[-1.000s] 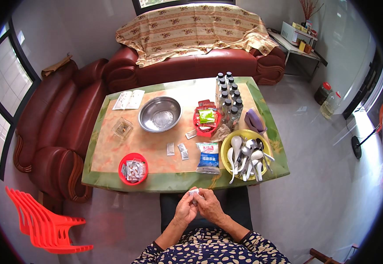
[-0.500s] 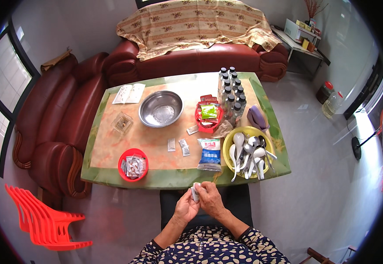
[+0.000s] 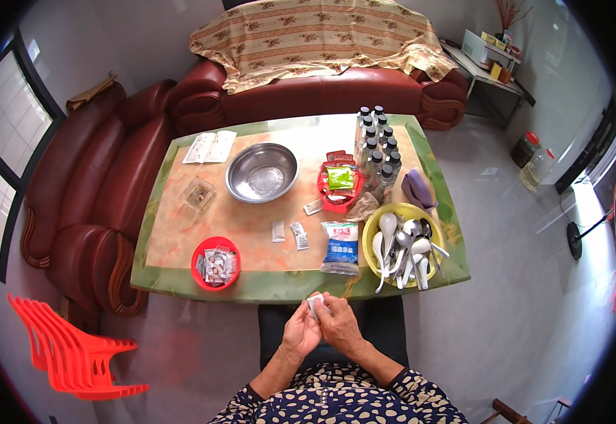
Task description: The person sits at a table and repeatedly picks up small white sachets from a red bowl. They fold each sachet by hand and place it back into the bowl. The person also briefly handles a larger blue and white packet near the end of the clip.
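Note:
My left hand (image 3: 301,332) and my right hand (image 3: 339,324) meet over my lap, just off the table's near edge. Between their fingers is a small white sachet (image 3: 314,302), partly hidden by the fingertips; both hands are closed on it. Two similar white sachets, a left one (image 3: 278,231) and a right one (image 3: 299,236), lie on the table beyond. Right of them is a blue and white plastic bag (image 3: 340,248). A red round basket (image 3: 235,245) full of small packets stands at the near left.
A yellow basin (image 3: 368,244) of spoons stands at the near right, several capped bottles (image 3: 373,161) behind it. Further back are a red basket (image 3: 336,206) of packets, a steel bowl (image 3: 262,179), a clear tray (image 3: 198,194) and an open booklet (image 3: 209,147). A red chair (image 3: 67,353) stands left.
The fingers have shifted slightly around the sachet, which shows at a different tilt. The whole view has moved a little; the things on the table stay in place.

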{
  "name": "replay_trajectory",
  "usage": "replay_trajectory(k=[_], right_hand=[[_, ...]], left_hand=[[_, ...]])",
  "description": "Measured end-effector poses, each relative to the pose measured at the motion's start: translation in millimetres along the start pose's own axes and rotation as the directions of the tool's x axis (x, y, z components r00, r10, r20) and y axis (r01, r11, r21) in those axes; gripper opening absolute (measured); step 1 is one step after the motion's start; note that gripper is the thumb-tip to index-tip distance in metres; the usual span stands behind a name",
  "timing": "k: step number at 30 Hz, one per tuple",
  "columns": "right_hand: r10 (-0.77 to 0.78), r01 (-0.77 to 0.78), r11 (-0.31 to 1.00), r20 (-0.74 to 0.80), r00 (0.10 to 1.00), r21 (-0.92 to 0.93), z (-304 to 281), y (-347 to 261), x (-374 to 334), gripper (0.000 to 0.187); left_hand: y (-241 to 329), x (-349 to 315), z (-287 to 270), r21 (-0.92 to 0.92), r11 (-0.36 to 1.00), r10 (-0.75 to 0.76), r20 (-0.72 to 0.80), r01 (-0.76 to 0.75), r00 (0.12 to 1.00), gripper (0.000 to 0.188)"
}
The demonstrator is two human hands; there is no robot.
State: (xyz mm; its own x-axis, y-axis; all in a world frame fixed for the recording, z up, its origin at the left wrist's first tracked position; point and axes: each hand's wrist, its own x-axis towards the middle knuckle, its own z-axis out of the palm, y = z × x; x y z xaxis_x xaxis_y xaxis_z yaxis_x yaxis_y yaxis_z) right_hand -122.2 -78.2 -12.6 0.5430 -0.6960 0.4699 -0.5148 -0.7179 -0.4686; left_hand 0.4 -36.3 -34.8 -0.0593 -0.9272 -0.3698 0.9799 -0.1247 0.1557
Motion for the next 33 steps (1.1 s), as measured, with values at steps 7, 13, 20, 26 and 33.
replay_trajectory(k=[7, 13, 20, 26, 33], right_hand=[[0.080, -0.078, 0.992, -0.008, 0.997, 0.102, -4, 0, 12, 0.039], [-0.055, 0.052, 0.986, 0.011, 0.998, 0.155, 0, 4, 2, 0.043], [0.054, -0.050, 0.995, -0.044, 0.998, 0.092, -9, -3, 9, 0.039], [0.082, -0.083, 0.962, 0.015, 0.997, 0.259, -16, -5, 5, 0.041], [0.100, -0.115, 0.969, 0.078, 0.992, 0.221, -24, -15, 1, 0.041]], left_hand=[[3, 1, -7, 0.060, 0.998, 0.036, -0.016, -0.035, 0.999, 0.034], [2, -1, 24, 0.110, 0.994, 0.010, -0.045, -0.005, 0.999, 0.036], [-2, 2, 16, 0.032, 0.999, 0.033, 0.004, -0.033, 0.999, 0.039], [4, -4, 23, 0.003, 0.999, 0.043, 0.042, -0.044, 0.998, 0.042], [7, -10, 37, 0.051, 0.995, 0.087, -0.017, -0.086, 0.996, 0.045]])
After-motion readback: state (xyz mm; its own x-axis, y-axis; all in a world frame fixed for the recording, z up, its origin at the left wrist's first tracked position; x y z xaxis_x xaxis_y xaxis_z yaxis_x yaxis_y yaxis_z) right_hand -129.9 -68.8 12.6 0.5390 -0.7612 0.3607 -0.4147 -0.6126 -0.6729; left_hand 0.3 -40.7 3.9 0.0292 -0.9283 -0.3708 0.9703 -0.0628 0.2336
